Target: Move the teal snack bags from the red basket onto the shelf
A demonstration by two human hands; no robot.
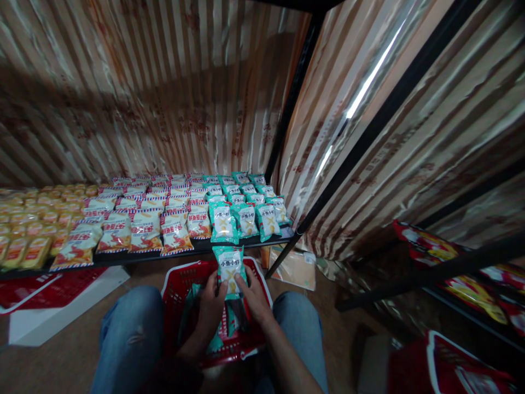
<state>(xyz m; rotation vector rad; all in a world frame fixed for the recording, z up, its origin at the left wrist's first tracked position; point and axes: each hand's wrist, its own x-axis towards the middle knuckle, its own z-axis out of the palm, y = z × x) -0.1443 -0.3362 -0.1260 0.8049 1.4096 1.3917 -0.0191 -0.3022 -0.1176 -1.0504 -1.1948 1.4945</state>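
Both of my hands grip one green and white snack bag, held upright above a red shopping basket. My left hand is closed on the bag's left edge, and my right hand is closed on its right edge, thumbs on the front. Below my hands, more green bags lie inside the basket, partly hidden by my forearms. Just beyond, several matching green snack bags stand in rows at the right end of a black shelf.
Left of the green bags are rows of red and white snack bags, then yellow packs. A black post rises at the shelf's right. Another red basket stands lower right, and one with a white handle is at left.
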